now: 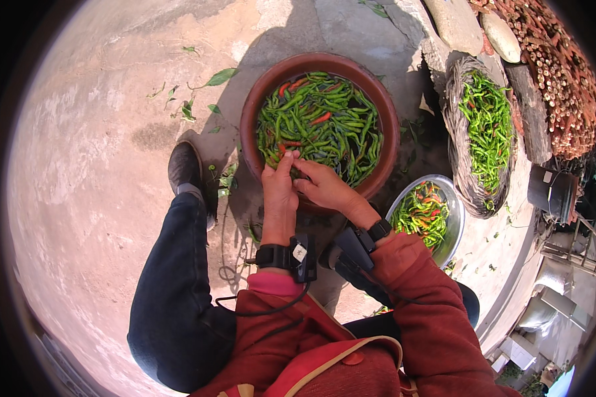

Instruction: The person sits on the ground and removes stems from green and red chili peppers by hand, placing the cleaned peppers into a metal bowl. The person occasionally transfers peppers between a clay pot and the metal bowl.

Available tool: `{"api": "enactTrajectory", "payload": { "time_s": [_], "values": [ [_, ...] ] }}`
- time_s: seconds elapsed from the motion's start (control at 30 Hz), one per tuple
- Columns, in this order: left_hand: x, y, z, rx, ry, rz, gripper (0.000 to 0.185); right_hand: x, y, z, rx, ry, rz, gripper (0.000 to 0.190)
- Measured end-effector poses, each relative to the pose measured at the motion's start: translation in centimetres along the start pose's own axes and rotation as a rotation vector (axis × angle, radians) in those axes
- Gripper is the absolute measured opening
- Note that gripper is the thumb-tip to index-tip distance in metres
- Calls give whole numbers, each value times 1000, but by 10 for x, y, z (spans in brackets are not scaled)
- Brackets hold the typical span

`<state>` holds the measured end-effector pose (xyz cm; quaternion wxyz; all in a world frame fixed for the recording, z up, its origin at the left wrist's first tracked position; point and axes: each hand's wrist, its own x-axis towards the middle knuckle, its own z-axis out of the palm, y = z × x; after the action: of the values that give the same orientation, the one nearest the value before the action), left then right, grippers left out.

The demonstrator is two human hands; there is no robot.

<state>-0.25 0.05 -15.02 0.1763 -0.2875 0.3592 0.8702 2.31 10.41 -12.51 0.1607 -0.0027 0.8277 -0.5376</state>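
A round reddish-brown basin (393,119) stands on the ground before me, holding water and many green chili peppers (303,111) with a few red ones. Over its near left rim, my left hand (279,186) and my right hand (325,186) meet at the fingertips. Fingers of both hands are bent around a small bit of pepper, partly hidden between them; a red pepper (282,149) lies just beyond the left fingertips. Right of the basin, a metal bowl (458,218) holds green and red peppers (422,213).
A long wicker basket (457,149) of green peppers lies at the right, beside a log (529,114), stones (500,37) and stacked stalks (571,89). A black bucket (551,193) is farther right. Loose leaves (222,77) lie on the concrete at the left. My shoe (185,166) is left of the basin.
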Motion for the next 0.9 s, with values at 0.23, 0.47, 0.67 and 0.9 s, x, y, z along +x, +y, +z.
{"api": "enactTrajectory", "payload": {
  "time_s": [0.23,0.47,0.67,0.9],
  "values": [
    [1,7,-1,15,53,46,15,21,35,-27,-3,270,238,39],
    [-2,13,2,-13,127,33,9,52,34,3,-412,290,289,49],
    [-1,16,1,-67,122,47,10,41,32,12,-655,88,339,50],
    [1,20,0,-75,134,60,10,38,36,29,-658,113,331,32]
  ]
}}
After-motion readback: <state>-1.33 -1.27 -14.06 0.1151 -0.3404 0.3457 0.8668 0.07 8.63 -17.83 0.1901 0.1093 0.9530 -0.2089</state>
